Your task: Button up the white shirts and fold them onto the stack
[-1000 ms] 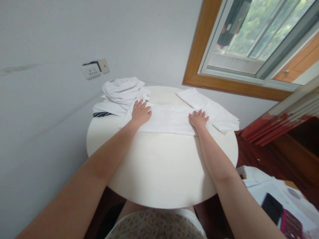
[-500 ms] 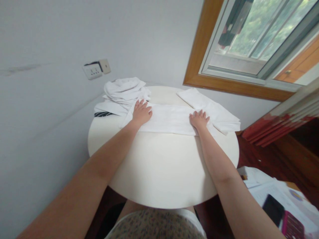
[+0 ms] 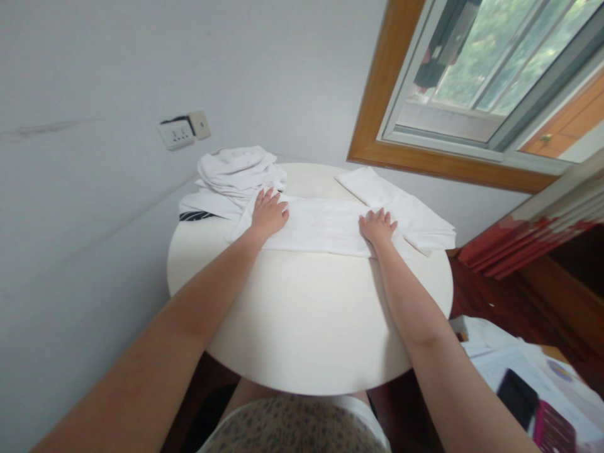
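A white cloth (image 3: 325,226), folded into a long flat strip, lies across the round white table (image 3: 306,314). My left hand (image 3: 270,214) rests palm down on its left part, fingers spread. On the right part, my right hand (image 3: 377,226) lies flat with its fingers apart. Just behind and left of my left hand sits a crumpled heap of white cloth (image 3: 236,173). A second folded white cloth (image 3: 399,207) lies slanted beyond my right hand, touching or overlapping the strip's right end.
A dark patterned piece (image 3: 195,216) shows under the heap. The wall with a socket (image 3: 177,134) stands left and behind; a wood-framed window (image 3: 372,151) is at the back right. Low on the right are papers (image 3: 500,362), a black phone (image 3: 518,397) and a pink object (image 3: 555,428).
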The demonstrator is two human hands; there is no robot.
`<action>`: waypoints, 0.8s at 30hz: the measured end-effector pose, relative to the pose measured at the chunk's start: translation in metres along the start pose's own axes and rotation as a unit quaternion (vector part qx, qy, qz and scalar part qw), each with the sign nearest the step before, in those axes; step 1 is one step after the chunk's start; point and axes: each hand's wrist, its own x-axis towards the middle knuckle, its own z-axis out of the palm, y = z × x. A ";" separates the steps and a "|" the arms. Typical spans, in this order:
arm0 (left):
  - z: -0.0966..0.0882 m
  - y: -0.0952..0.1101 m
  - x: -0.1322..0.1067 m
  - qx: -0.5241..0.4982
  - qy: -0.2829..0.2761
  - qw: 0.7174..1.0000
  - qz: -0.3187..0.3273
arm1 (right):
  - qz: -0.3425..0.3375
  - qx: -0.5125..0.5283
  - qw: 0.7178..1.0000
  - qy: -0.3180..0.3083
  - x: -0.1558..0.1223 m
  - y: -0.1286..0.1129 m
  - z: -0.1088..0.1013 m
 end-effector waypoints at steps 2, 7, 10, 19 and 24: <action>0.000 0.000 0.000 0.000 0.002 1.000 0.004 | 0.001 0.004 1.000 0.001 0.000 0.000 0.000; 0.002 -0.002 0.000 0.003 0.002 1.000 0.001 | 0.003 0.010 1.000 0.000 0.000 0.001 -0.001; 0.001 0.000 0.000 0.011 0.003 1.000 0.006 | 0.000 0.009 1.000 0.005 -0.003 -0.002 -0.002; -0.082 0.004 -0.027 0.041 0.001 0.998 -0.048 | 0.010 0.039 0.994 0.097 -0.011 0.030 -0.053; -0.118 -0.042 -0.061 0.102 -0.110 0.968 -0.203 | 0.066 -0.046 0.995 -0.052 -0.019 0.082 -0.076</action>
